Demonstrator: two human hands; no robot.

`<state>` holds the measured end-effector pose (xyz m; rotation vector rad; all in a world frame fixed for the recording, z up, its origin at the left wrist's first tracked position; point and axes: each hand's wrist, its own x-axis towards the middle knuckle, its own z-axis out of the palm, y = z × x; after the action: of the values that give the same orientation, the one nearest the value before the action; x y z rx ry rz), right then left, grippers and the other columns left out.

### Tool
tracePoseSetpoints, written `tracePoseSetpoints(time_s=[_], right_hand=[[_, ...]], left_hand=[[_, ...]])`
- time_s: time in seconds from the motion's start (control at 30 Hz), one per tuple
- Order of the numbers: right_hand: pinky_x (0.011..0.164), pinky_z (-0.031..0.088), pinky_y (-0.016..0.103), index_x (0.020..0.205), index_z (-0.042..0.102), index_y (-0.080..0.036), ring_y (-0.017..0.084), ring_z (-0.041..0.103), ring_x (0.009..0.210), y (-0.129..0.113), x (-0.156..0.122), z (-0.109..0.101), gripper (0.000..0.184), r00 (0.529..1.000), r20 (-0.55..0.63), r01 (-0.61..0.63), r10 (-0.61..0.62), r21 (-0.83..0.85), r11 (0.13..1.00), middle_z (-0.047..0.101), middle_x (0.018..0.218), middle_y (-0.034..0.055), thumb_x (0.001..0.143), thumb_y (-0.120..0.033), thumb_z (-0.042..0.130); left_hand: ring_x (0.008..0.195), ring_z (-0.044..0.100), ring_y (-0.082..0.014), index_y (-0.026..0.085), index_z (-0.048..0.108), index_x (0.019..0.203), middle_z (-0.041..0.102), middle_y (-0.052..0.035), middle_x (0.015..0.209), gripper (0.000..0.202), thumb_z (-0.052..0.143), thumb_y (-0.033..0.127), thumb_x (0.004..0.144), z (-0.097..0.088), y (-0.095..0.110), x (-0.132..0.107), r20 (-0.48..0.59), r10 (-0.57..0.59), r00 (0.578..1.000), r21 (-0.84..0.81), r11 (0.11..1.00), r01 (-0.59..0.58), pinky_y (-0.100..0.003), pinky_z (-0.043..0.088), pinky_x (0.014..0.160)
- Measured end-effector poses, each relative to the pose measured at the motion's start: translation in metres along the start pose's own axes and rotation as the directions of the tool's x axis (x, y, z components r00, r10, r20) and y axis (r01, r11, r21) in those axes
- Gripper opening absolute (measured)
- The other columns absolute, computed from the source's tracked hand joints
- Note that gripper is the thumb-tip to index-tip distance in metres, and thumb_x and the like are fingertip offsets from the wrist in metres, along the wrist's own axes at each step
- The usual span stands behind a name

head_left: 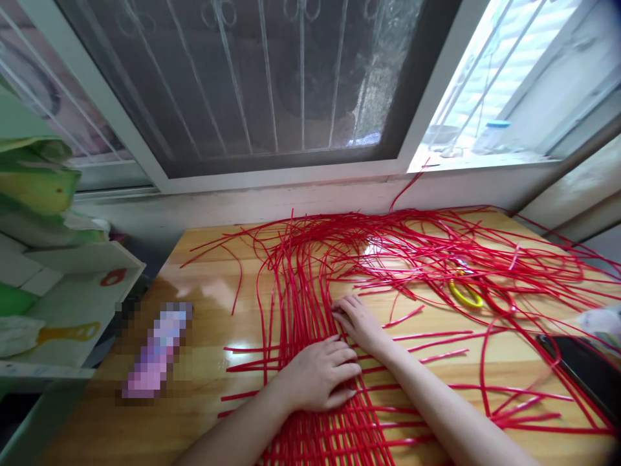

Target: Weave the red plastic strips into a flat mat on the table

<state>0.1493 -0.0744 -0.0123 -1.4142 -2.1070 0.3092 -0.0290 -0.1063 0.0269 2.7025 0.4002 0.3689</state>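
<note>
A partly woven mat of red plastic strips lies on the wooden table in front of me. Its lengthwise strips run loose toward the window, and crosswise strips stick out on both sides. My left hand rests on top of the weave, fingers a little bent and apart, thumb toward me. Just beyond it, my right hand is at the right edge of the lengthwise strips. Its fingertips close on red strips there; which ones is partly hidden.
Long loose red strips tangle across the table's far side. Among them lie yellow-handled scissors. A dark phone-like object is at the right. At the left are a blurred pink-purple object and an open box. A window stands behind.
</note>
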Motion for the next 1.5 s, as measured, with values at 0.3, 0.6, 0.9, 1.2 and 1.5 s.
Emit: tracePoseSetpoints(time_s=[0.3, 0.6, 0.9, 1.2, 1.5], right_hand=[[0.073, 0.042, 0.035, 0.087, 0.055, -0.018, 0.02, 0.05, 0.08, 0.0, -0.001, 0.0, 0.01, 1.0, 0.008, -0.014, 0.015, -0.038, 0.999, 0.059, 0.084, 0.0057, 0.081, -0.016, 0.047], [0.072, 0.043, 0.035, 0.086, 0.055, -0.019, 0.02, 0.051, 0.08, 0.0, -0.001, 0.001, 0.009, 0.999, -0.007, -0.039, 0.039, -0.007, 0.999, 0.058, 0.083, 0.0054, 0.081, -0.016, 0.047], [0.071, 0.043, 0.035, 0.084, 0.054, -0.02, 0.02, 0.051, 0.079, -0.004, -0.001, -0.001, 0.009, 0.999, 0.008, -0.039, 0.039, 0.029, 0.999, 0.058, 0.081, 0.0051, 0.08, -0.017, 0.047], [0.078, 0.039, 0.038, 0.096, 0.053, -0.019, 0.023, 0.047, 0.083, 0.013, 0.002, -0.026, 0.024, 0.894, -0.408, -0.253, 0.184, -0.122, 0.96, 0.053, 0.08, 0.0062, 0.074, -0.014, 0.046], [0.077, 0.038, 0.038, 0.074, 0.059, -0.019, 0.024, 0.047, 0.085, 0.035, 0.001, -0.029, 0.009, 0.915, -0.329, -0.354, 0.233, -0.379, 0.855, 0.058, 0.079, 0.0069, 0.073, -0.014, 0.052]], left_hand=[[0.103, 0.046, -0.0175, 0.019, 0.053, 0.103, 0.054, -0.0057, 0.108, 0.027, 0.045, 0.027, 0.079, 0.002, 0.0, 0.001, -0.019, -0.015, 1.0, 0.023, 1.0, 0.016, -0.032, 0.029, 0.101], [0.094, 0.048, -0.0173, 0.022, 0.058, 0.093, 0.053, -0.0048, 0.1, 0.023, 0.05, 0.037, 0.077, 0.004, 0.002, 0.001, 0.015, 0.005, 1.0, 0.017, 1.0, -0.005, -0.032, 0.033, 0.095], [0.098, 0.046, -0.0175, 0.025, 0.059, 0.091, 0.051, -0.0028, 0.101, 0.025, 0.058, 0.037, 0.07, 0.004, 0.009, -0.003, 0.03, 0.025, 0.999, -0.127, 0.992, -0.021, -0.032, 0.03, 0.097], [0.092, 0.05, -0.0135, 0.022, 0.036, 0.119, 0.047, -0.0061, 0.11, 0.042, 0.049, 0.032, 0.081, -0.011, -0.003, 0.002, -0.049, -0.414, 0.909, -0.624, 0.723, 0.296, -0.028, 0.043, 0.083], [0.078, 0.053, -0.0137, 0.019, 0.054, 0.095, 0.054, -0.0039, 0.091, 0.018, 0.047, 0.023, 0.079, -0.014, -0.035, 0.031, -0.159, -0.661, 0.733, -0.467, 0.705, 0.534, -0.029, 0.044, 0.076]])
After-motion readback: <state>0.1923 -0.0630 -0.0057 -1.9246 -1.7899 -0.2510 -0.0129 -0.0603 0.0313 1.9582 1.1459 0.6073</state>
